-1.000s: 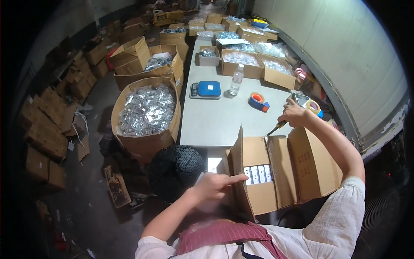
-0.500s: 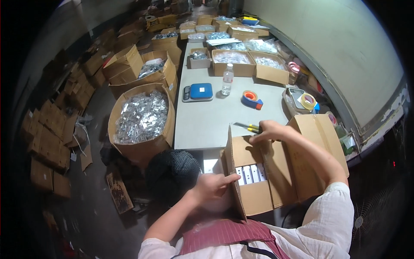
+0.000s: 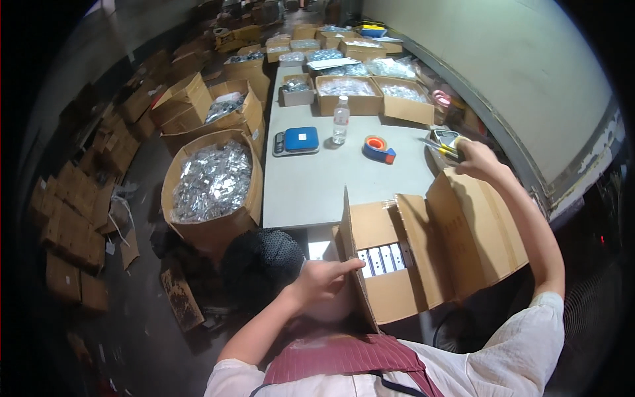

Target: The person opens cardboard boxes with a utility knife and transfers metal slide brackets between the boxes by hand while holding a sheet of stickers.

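An open brown cardboard box (image 3: 423, 291) stands at the near edge of the grey table (image 3: 317, 185), its flaps up. A row of small white boxes (image 3: 381, 259) lies inside it. My left hand (image 3: 322, 279) presses against the outside of the box's left flap, fingers stretched toward the opening. My right hand (image 3: 477, 160) reaches out past the right flap, near the table's right edge. It grips a thin yellow-handled tool (image 3: 438, 147) that points left, next to a small tray (image 3: 447, 137).
A blue scale (image 3: 297, 140), a clear bottle (image 3: 340, 119) and a blue-and-orange tape dispenser (image 3: 378, 149) stand mid-table. Cartons of silvery packets (image 3: 349, 87) fill the far end. A big carton of silvery packets (image 3: 211, 180) and a black stool (image 3: 261, 261) stand left, on the floor.
My right hand came down over the open box with the tool, then swung back out to the right edge of the table. My left hand stayed on the left flap.
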A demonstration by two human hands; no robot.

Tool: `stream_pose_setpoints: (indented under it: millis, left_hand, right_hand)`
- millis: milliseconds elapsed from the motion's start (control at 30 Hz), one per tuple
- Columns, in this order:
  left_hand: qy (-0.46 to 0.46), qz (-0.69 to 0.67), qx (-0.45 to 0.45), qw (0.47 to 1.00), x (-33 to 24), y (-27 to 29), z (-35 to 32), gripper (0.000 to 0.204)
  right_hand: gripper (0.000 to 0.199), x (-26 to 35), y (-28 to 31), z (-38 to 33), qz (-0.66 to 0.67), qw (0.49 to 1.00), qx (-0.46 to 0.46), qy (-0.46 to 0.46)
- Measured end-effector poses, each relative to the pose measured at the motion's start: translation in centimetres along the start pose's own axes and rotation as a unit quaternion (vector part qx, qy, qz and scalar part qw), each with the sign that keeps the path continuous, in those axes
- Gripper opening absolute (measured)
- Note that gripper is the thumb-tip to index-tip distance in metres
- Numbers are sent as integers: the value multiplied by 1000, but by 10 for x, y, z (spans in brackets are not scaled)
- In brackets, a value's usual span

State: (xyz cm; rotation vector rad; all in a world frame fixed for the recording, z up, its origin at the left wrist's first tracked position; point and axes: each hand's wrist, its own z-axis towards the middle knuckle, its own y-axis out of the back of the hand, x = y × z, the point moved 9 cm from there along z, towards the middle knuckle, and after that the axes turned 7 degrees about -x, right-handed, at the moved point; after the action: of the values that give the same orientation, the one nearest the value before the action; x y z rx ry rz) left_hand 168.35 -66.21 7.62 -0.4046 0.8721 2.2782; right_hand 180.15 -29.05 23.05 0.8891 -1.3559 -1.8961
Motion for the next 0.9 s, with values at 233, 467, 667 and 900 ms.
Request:
stream_pose_setpoints:
  millis: [233,467,667,900]
  left_hand:
    - [1,11,40,999,0,0,1,73]
    - [26,30,48,998,-2,0,-4,81]
    - [39,26,77,996,0,15,-2,79]
    - [385,-67,-199,899,59,151,9,26]
  right_hand:
    - [63,66,-62,-37,405,868,216,-189]
    - [32,111,-85,-12,606,726,247,-211]
    - [42,165,-89,32,561,793,163,-169]
    - [32,255,-25,33,592,795,122,55]
